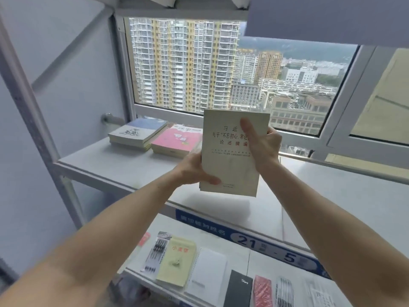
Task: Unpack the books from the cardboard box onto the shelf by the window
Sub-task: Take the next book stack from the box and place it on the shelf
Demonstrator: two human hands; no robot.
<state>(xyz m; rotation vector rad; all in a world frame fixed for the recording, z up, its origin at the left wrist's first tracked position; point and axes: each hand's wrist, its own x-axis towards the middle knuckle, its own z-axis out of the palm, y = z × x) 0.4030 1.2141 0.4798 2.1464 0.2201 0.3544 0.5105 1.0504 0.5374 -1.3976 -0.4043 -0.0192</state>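
Note:
I hold a pale cream book (230,160) with red and black print upright above the grey shelf (124,167) by the window. My left hand (194,169) grips its lower left edge, thumb across the cover. My right hand (263,145) grips its right edge, thumb lying over the title. Two low stacks of books lie flat at the back of the shelf: one topped by a blue and white book (138,132), the other by a pink book (178,140). The cardboard box is out of view.
The window (221,69) stands right behind the shelf, its metal frame to the left. A lower shelf holds pen packs (155,251), a yellow notebook (178,260), a white notebook (209,273), a black diary (241,289) and a red packet (263,291). An upper shelf hangs overhead.

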